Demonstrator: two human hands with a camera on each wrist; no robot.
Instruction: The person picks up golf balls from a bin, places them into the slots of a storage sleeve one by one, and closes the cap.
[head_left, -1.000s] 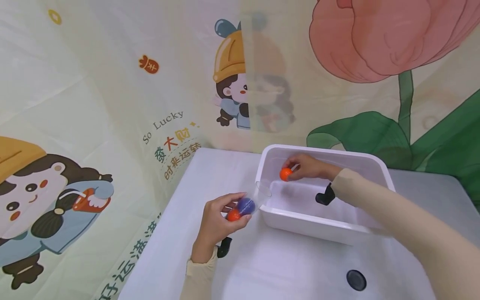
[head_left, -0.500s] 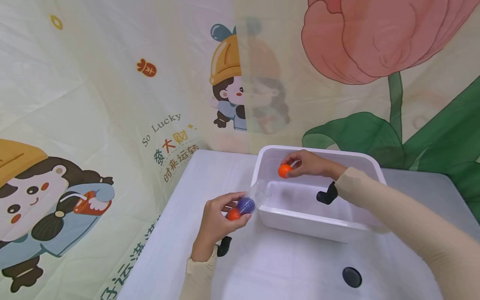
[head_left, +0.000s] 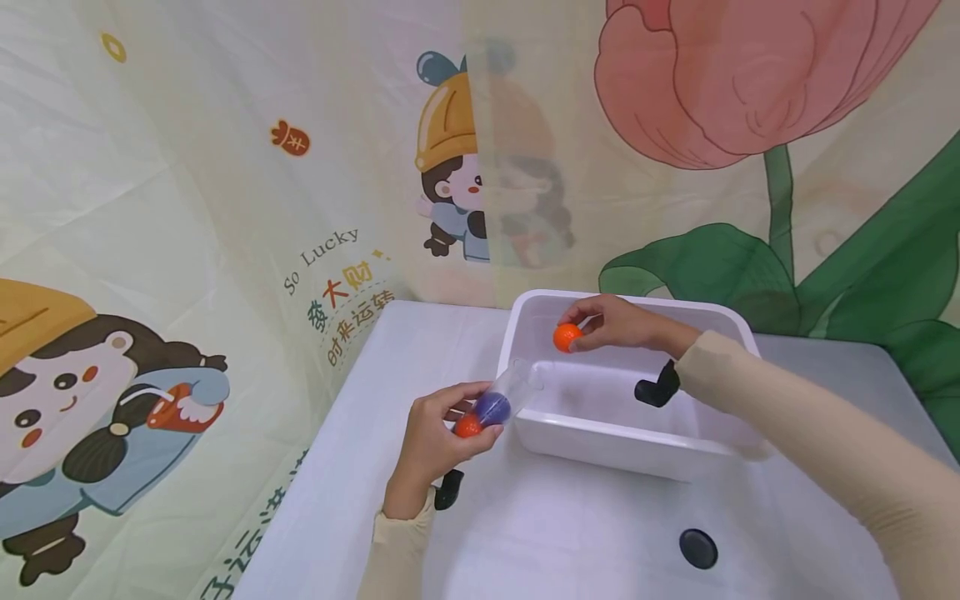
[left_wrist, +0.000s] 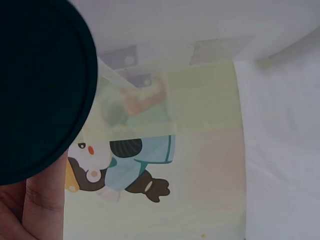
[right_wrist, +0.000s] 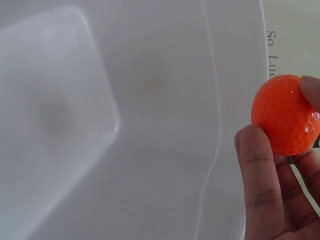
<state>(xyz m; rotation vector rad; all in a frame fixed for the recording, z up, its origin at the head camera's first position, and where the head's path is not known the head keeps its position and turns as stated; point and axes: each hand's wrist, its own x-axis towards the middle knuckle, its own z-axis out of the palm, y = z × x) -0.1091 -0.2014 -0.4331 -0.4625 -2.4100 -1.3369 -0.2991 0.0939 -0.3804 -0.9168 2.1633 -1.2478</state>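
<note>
Versus earlier frame: right hand slightly higher in head view, pinching a glossy, dimpled orange ball over the smooth white rectangular bin. Left hand grip unchanged, fingers round a tilted, transparent cylinder containing a purple ball and an orange-red ball.

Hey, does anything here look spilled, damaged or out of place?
Nothing looks spilled or damaged. The clear tube tilts, but the left hand grips it. Only the black disc looks stray, lying on the table apart from the white tub.
</note>
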